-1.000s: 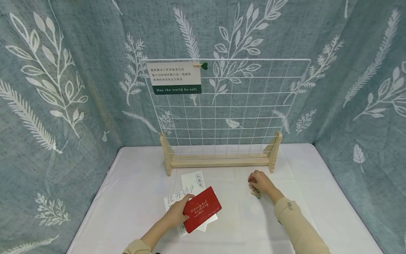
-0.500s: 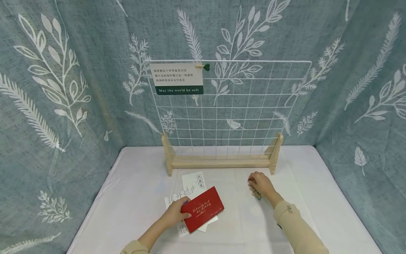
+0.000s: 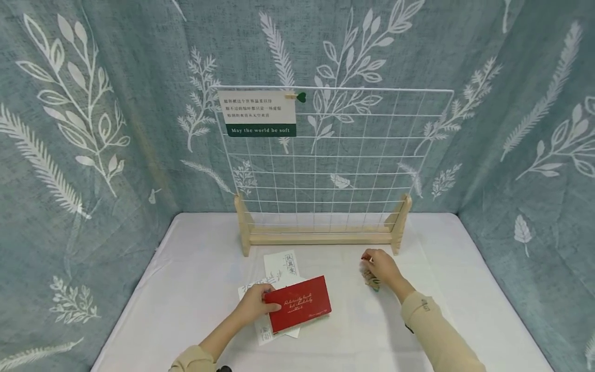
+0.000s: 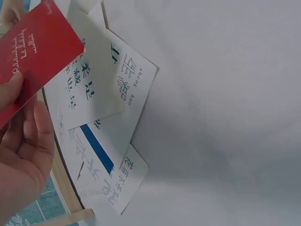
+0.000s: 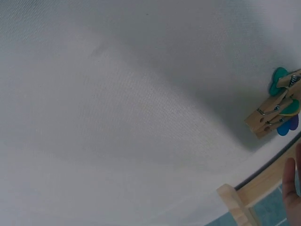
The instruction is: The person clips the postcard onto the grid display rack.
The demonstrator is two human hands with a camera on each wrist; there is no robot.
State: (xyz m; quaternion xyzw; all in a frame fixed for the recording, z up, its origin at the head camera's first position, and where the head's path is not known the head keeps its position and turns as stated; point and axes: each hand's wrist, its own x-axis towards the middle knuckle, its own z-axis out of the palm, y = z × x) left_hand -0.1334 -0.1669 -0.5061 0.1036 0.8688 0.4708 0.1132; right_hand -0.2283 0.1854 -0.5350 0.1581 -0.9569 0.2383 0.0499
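In the head view my left hand (image 3: 253,307) grips a red card (image 3: 299,304) with light cursive lettering at its left end, thumb on the front. The card is held over several white printed cards (image 3: 281,264), whose overlapping spread shows well in the left wrist view. My right hand (image 3: 383,266) is bent down at a small group of wooden clothespins (image 3: 372,281). Their colored ornaments, green and blue among them, appear in the right wrist view beside my fingers (image 5: 289,181). Whether the fingertips pinch a clothespin is hidden.
A white wire grid (image 3: 334,155) stands on a wooden base (image 3: 321,238) at the back of the white-covered table (image 3: 195,268). A green heart clothespin (image 3: 299,97) holds a white-and-green card (image 3: 259,113) at its upper left. Patterned curtains (image 3: 130,155) enclose the table.
My left hand has turned the red card to lie more level and shifted it slightly right. My right hand stays at the clothespins, its fingers moving slightly; red seen earlier at its fingertips shows less.
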